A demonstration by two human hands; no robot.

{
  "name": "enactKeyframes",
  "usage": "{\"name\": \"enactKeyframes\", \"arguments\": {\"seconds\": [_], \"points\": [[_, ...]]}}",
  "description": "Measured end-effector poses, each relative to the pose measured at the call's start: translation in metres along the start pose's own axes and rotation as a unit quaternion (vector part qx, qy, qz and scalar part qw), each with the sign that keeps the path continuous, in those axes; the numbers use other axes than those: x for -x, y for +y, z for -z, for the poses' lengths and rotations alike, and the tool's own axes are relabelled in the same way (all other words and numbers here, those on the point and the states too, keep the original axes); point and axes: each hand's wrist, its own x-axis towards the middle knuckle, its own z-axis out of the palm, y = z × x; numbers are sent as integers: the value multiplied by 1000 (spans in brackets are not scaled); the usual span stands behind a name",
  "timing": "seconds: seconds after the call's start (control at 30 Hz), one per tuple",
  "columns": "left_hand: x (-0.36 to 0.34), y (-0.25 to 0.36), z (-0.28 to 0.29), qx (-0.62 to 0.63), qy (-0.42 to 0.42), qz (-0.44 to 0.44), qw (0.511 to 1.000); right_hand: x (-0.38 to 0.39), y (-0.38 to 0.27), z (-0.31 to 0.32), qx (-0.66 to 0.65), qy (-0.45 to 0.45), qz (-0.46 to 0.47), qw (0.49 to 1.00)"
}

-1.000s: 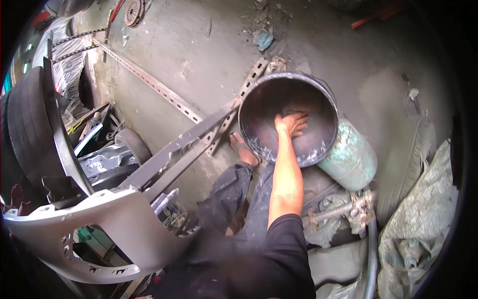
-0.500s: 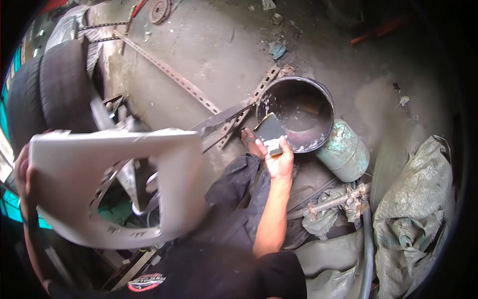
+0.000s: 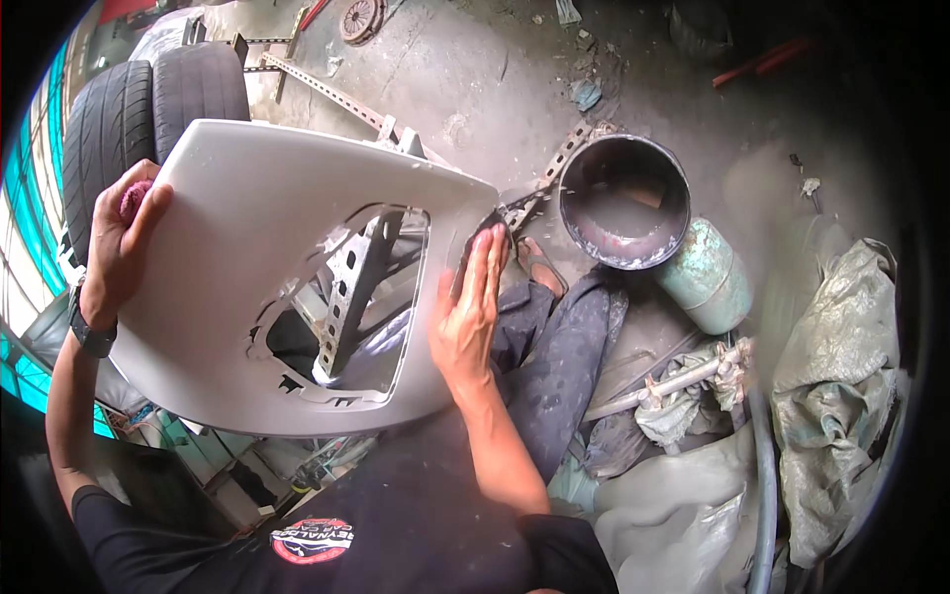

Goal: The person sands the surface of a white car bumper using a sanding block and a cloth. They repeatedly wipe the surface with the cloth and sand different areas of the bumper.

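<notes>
Left hand (image 3: 121,243) grasping grey panel (image 3: 237,213) and pink cloth (image 3: 134,201); right hand (image 3: 469,317) flat, unclenched, pressing dark sheet (image 3: 462,265) to panel

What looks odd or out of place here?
A crumpled blue scrap lies among pale debris on the grey concrete floor, like dropped litter. The round black bucket is splattered whitish inside, and the turquoise cylinder looks patchy and worn. The light grey curved panel shows no obvious crack.
</notes>
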Motion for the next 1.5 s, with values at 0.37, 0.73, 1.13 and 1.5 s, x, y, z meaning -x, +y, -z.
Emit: {"name": "enactKeyframes", "arguments": {"seconds": [0.37,0.73,1.13,1.5], "points": [[-1,2,-3,44,2,-2,999,-55,-11,-8,27,5,-69,997],[-4,-1,0,24,-10,-9,1000,-47,-18,-6,57,-33,-74,995],[-2,-1,-7,47,2,-2,999,-59,-48,-12,68,1,31,997],[-6,8,-6,50,11,-12,999,-66,-15,-4,10,-1,-132,991]]}}
